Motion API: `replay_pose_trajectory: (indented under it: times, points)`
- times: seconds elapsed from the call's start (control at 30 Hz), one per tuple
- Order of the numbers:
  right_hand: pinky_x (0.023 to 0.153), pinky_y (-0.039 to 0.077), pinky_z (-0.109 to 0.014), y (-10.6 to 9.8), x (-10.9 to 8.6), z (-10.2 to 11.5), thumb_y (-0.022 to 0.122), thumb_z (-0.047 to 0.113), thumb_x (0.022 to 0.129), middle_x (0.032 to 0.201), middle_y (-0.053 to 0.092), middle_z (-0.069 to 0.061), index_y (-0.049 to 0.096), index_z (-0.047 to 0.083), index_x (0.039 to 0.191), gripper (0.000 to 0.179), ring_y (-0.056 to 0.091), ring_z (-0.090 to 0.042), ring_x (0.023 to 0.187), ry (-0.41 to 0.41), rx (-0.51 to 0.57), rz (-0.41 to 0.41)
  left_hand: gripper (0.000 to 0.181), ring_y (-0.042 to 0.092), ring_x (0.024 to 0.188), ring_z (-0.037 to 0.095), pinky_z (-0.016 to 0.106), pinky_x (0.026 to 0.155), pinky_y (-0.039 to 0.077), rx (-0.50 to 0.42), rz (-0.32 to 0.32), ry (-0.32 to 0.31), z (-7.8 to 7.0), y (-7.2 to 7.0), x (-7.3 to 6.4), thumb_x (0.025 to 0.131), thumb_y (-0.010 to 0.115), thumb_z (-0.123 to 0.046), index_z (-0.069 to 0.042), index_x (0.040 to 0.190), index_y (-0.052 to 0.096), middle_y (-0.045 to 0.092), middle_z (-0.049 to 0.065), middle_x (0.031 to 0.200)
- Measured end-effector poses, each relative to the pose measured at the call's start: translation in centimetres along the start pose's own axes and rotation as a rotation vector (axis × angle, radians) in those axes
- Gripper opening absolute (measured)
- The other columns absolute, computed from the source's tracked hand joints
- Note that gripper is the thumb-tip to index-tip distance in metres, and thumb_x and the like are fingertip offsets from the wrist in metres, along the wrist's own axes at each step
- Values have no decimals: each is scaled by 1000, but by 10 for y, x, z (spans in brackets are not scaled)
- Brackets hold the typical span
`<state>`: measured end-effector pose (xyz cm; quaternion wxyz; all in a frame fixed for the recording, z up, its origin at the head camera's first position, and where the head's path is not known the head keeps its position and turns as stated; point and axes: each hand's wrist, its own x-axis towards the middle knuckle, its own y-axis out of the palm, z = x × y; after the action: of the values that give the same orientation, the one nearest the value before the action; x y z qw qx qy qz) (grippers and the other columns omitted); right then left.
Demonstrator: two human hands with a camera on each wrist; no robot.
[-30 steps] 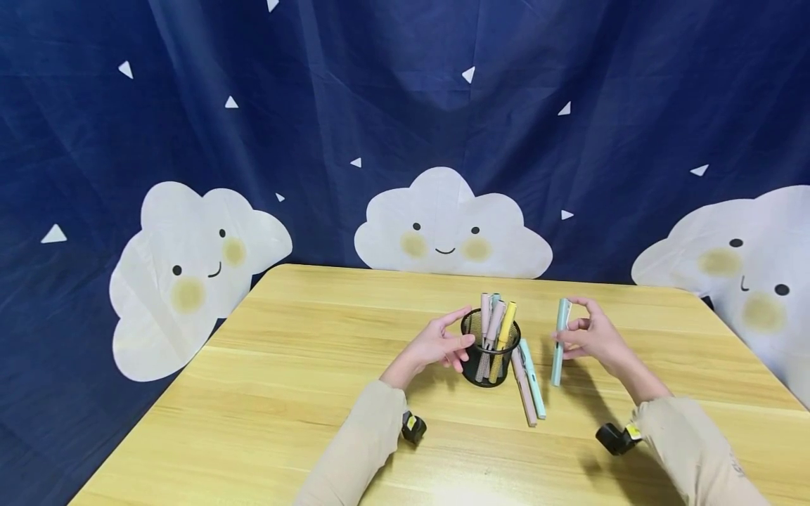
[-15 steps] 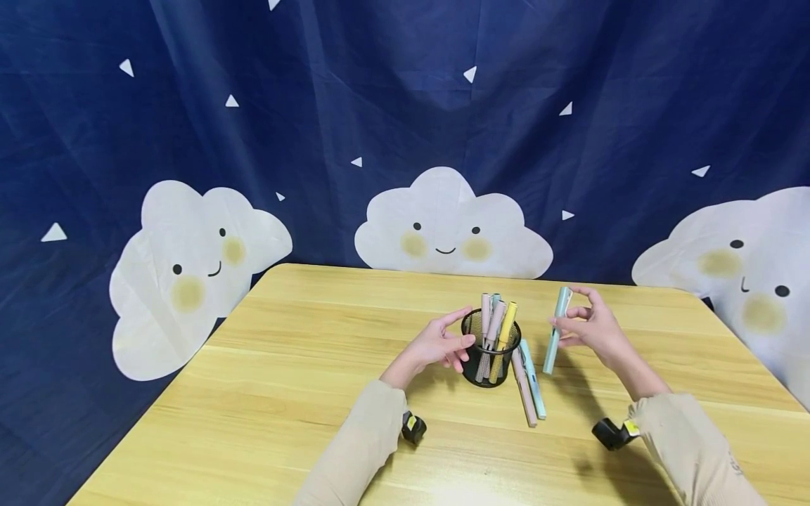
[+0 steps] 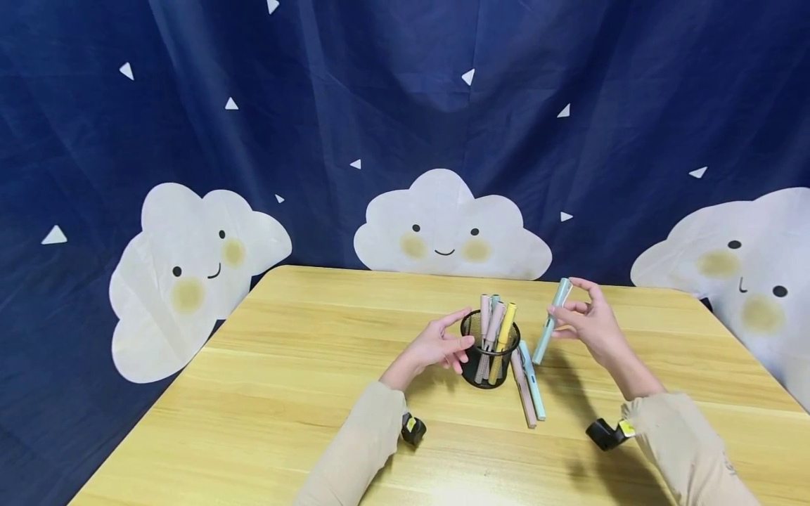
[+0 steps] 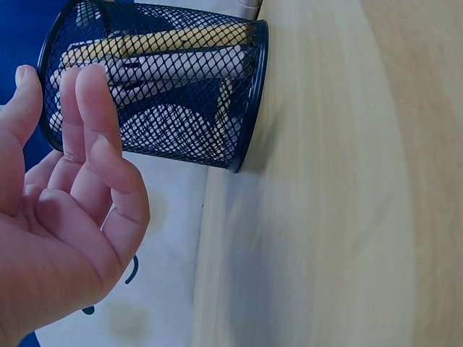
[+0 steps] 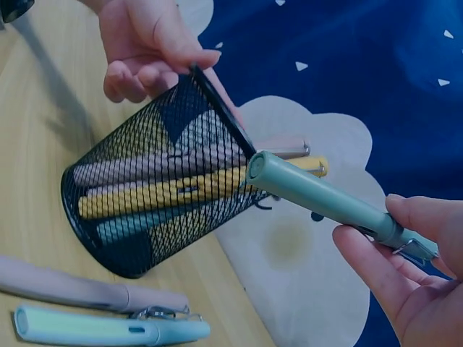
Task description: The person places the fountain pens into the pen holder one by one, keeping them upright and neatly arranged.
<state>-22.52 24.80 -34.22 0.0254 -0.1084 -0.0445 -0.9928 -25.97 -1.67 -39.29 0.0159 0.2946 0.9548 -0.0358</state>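
A black mesh pen holder (image 3: 491,360) stands upright on the table, with pinkish, yellow and teal pens (image 5: 210,181) inside. My left hand (image 3: 439,344) holds its left side, thumb at the rim and index finger behind; the other fingers (image 4: 94,116) curl beside the mesh. To the right of the holder, my right hand (image 3: 588,320) pinches a light teal pen (image 3: 549,323) by its clip end. That pen is tilted in the air, its lower end pointing toward the holder. In the right wrist view, the held pen's free end overlaps the holder's rim.
A pinkish pen (image 3: 524,390) and a light blue pen (image 3: 533,383) lie side by side on the wooden table (image 3: 304,379), just right of the holder. Behind the table hangs a dark blue curtain (image 3: 316,105) with clouds. Each sleeve carries a small black camera (image 3: 414,429).
My right hand has risen and moved slightly left with the teal pen, which has gone from nearly upright to tilted, its lower end swinging toward the holder. The left hand has stayed put.
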Motion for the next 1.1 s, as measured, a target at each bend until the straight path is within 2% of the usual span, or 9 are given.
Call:
replay_pose_trajectory:
  times: [0.13, 0.2, 0.37, 0.4, 0.47, 0.7, 0.8, 0.93, 1.1]
  points:
    - [54, 53, -32, -1, 5, -4, 59, -2, 83, 72, 62, -1, 23, 11, 123, 55, 60, -12, 60, -42, 15, -16, 62, 56, 44, 16, 21, 41, 39, 0, -4, 7, 1, 0, -1, 87, 60, -18, -21, 141, 29, 61, 8, 61]
    - [55, 53, -33, -11, 15, -19, 60, -1, 83, 74, 63, -3, 24, 11, 123, 56, 61, -14, 61, -68, 71, 5, 62, 56, 44, 16, 21, 40, 39, -1, -2, 11, 1, 0, 0, 87, 59, -17, -20, 141, 29, 61, 8, 61]
    - [56, 53, -32, -1, 13, -8, 58, -4, 83, 74, 63, -3, 21, 10, 124, 57, 62, -15, 61, -81, 121, 1, 61, 56, 44, 16, 21, 41, 39, 0, 1, 6, 1, -1, 0, 88, 59, -17, -21, 141, 28, 61, 8, 62]
    - [55, 53, -31, 12, 4, 8, 58, -4, 84, 73, 63, -1, 19, 10, 123, 57, 62, -14, 60, -75, 82, -25, 61, 56, 44, 16, 21, 41, 39, 0, 0, 4, 1, -1, 0, 88, 59, -17, -22, 141, 29, 61, 9, 62]
    - [56, 53, -33, 10, 5, 6, 59, -2, 84, 74, 63, -2, 19, 10, 124, 58, 63, -15, 61, -83, 105, -17, 61, 56, 44, 16, 21, 41, 39, -1, 1, 3, 1, -1, 0, 87, 59, -17, -22, 141, 29, 61, 9, 62]
    - [55, 52, -44, -38, 46, -61, 60, -2, 83, 82, 63, -18, 23, 17, 127, 61, 64, -29, 66, -130, 221, -27, 62, 56, 44, 16, 21, 41, 39, -4, 4, 5, 0, -1, -1, 88, 58, -17, -21, 141, 28, 61, 9, 62]
    - [57, 50, -48, -55, 64, -89, 60, -3, 83, 85, 63, -20, 21, 19, 130, 64, 64, -31, 69, -165, 215, -50, 62, 56, 44, 16, 21, 41, 40, -2, 3, 4, 0, -1, -1, 87, 59, -17, -21, 141, 28, 61, 9, 63]
    - [57, 49, -52, -63, 77, -111, 63, -1, 81, 87, 63, -20, 22, 21, 130, 68, 63, -33, 69, -235, 202, -96, 62, 56, 44, 16, 21, 41, 40, -3, 3, 7, 1, -1, -1, 88, 59, -17, -21, 141, 28, 61, 9, 63]
    - [56, 47, -54, -57, 77, -111, 66, -1, 79, 84, 62, -21, 24, 20, 130, 69, 63, -35, 66, -286, 221, -125, 61, 56, 45, 15, 21, 42, 40, 4, 3, 12, 2, -1, 0, 88, 59, -17, -22, 141, 29, 61, 8, 63]
